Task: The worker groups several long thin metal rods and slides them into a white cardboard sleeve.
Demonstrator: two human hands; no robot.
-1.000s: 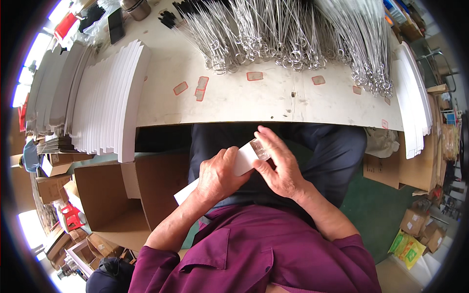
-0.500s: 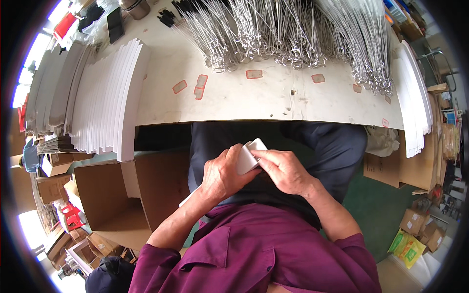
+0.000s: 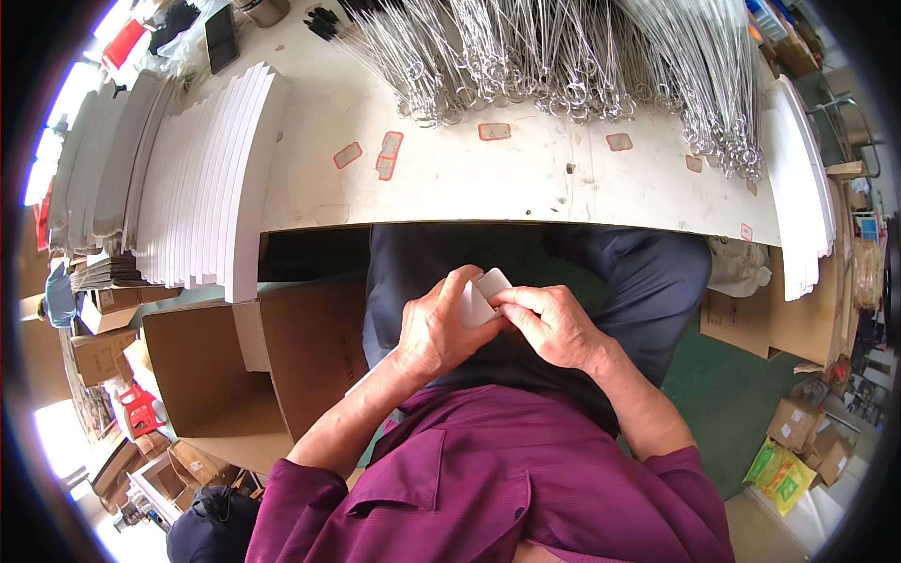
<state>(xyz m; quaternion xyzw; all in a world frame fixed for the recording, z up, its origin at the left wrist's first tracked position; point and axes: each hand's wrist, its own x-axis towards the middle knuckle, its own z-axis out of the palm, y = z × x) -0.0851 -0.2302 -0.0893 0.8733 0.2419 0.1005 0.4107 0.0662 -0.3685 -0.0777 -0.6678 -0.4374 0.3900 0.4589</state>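
Gripping a slim white box [image 3: 477, 310] in front of the table [image 3: 432, 192], we had our left hand [image 3: 434, 328] round it and our right hand [image 3: 556, 328] pinching its upper end. The flap [image 3: 494, 279] stood raised, that end not yet closed, our fingers [image 3: 524, 297] partly blocking the view. White cartons [image 3: 202, 188] and ring-ended rods [image 3: 563, 70] rested on the table.

I see a pale worktable [image 3: 450, 192] with a scuffed top stretching across the upper view, and green floor [image 3: 694, 403] below it. White light [image 3: 58, 441] glares along my far left, near 1 red stool [image 3: 140, 411]; deep shadow [image 3: 310, 251] sits beneath the worktable.
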